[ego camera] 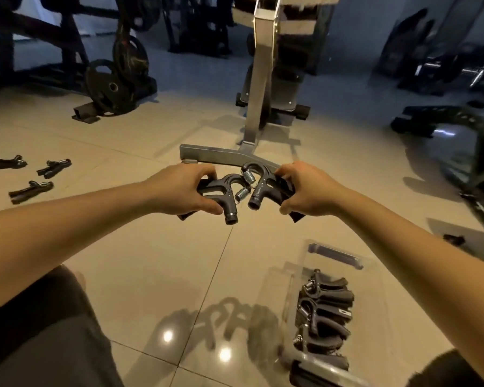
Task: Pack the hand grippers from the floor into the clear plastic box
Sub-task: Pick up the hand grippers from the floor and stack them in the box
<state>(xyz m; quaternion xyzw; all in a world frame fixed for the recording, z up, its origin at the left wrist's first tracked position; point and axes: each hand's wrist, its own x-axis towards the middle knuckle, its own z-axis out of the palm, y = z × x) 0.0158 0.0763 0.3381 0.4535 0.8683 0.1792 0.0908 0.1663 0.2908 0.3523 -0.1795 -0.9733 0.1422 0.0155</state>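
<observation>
Handle ends of both held grippers are hidden inside curled fingers. Left hand [183, 191] grasps first hand gripper [221, 188], right hand [305, 192] grasps second hand gripper [263, 181], both above the floor [151, 261], spring heads pointing inward. Clear plastic box [334, 256], lower right, is partly cut off

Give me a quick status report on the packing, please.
Left grip holds one hand gripper, right grip another. Clear box part filled. Three grippers on floor, left. Path clear.
</observation>
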